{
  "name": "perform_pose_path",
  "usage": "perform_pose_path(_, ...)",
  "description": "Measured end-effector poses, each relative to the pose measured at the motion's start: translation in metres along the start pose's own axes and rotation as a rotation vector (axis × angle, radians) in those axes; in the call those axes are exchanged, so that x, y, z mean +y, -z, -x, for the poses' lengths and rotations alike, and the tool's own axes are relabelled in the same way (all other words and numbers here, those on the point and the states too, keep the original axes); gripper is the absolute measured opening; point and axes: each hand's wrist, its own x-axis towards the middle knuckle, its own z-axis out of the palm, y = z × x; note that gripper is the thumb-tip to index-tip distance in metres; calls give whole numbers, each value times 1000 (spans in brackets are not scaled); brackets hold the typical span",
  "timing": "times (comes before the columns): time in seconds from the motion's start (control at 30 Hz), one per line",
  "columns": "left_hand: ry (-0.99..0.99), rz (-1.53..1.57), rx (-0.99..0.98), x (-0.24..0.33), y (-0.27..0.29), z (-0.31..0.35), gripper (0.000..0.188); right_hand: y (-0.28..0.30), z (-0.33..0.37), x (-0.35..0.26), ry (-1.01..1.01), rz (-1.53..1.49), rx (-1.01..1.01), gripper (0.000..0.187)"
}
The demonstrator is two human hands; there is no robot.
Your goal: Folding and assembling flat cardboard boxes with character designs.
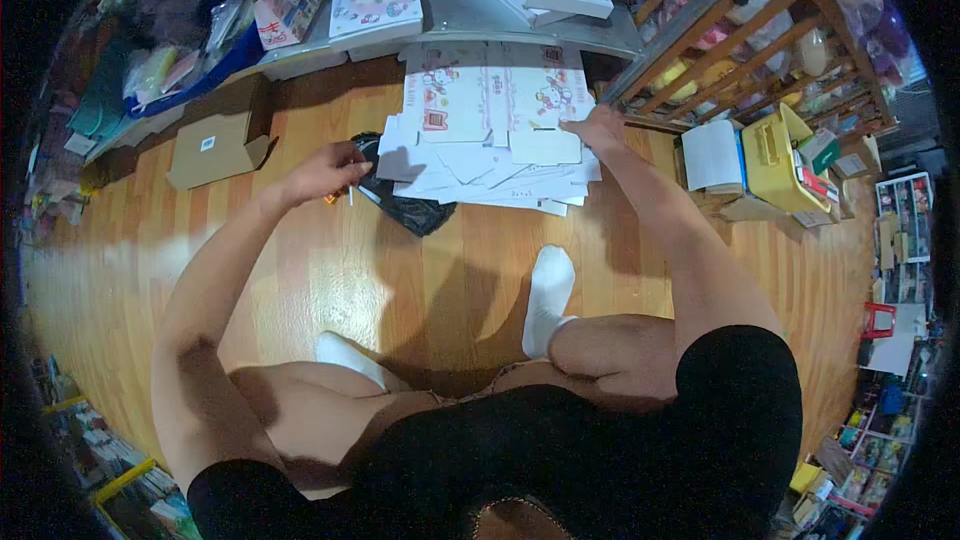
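In front of me a flat white cardboard sheet (470, 90) with colourful cartoon print lies on top of a messy pile of white papers (470, 180). My right hand (598, 128) is at the sheet's right edge, thumb over the top and fingers along the side, gripping it. Left of the pile, my left hand (328, 172) is raised with its fingers pinched together. A thin white piece and a bit of orange show under those fingers, too small to make out. A black plastic bag (412, 212) sticks out from beneath the papers, close to my left hand.
Printed white boxes (376, 0) stand on a grey shelf (460, 20) along the far side. An opened brown carton (222, 140) sits at the left. To the right are a slatted wooden crib rail (740, 30) and a yellow bin (780, 155). My white-socked feet rest on the wood floor.
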Motion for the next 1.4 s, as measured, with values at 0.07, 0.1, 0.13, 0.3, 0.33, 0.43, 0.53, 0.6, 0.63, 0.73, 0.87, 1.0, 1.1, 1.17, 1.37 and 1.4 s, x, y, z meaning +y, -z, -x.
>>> perform_pose_path(0.07,-24,-54,17,16,-6,12,30,11,22,-5,-37,-462,-66,49)
perform_pose_path(0.1,-65,-92,9,24,-10,20,31,19,34,-9,4,-488,-96,49)
perform_pose_path(0.13,-44,-100,32,33,-14,29,31,28,48,-14,-96,-829,-289,43)
perform_pose_path(0.3,-204,-225,-12,78,-37,83,31,86,130,-25,-30,-1286,-701,30)
perform_pose_path(0.33,-216,-305,-3,87,-41,96,33,94,148,-27,22,-1275,-742,31)
perform_pose_path(0.43,-314,-566,44,105,-49,140,36,108,199,-40,108,-1182,-826,35)
perform_pose_path(0.53,-303,-640,92,113,-48,186,37,120,233,-61,286,-1198,-1017,40)
perform_pose_path(0.6,-346,-547,168,110,-43,208,35,136,241,-71,500,-1212,-1034,40)
perform_pose_path(0.63,-321,-559,203,108,-39,216,35,145,243,-75,577,-1198,-962,40)
perform_pose_path(0.73,-491,-415,577,99,-18,223,27,170,243,-84,716,-1215,-839,42)
perform_pose_path(0.87,-526,-160,895,91,15,203,24,185,232,-92,730,-1373,-590,42)
perform_pose_path(1.0,-501,191,1047,92,33,176,33,183,209,-101,764,-1439,-461,40)
perform_pose_path(1.1,-491,374,901,101,26,152,50,179,191,-113,833,-1431,-320,39)
perform_pose_path(1.17,-418,607,737,111,28,134,63,179,182,-119,900,-1468,-259,30)
perform_pose_path(1.37,-510,668,881,88,45,108,69,183,175,-128,1647,-332,663,25)
perform_pose_path(1.4,-445,464,966,77,52,108,69,178,178,-127,1658,-292,685,25)
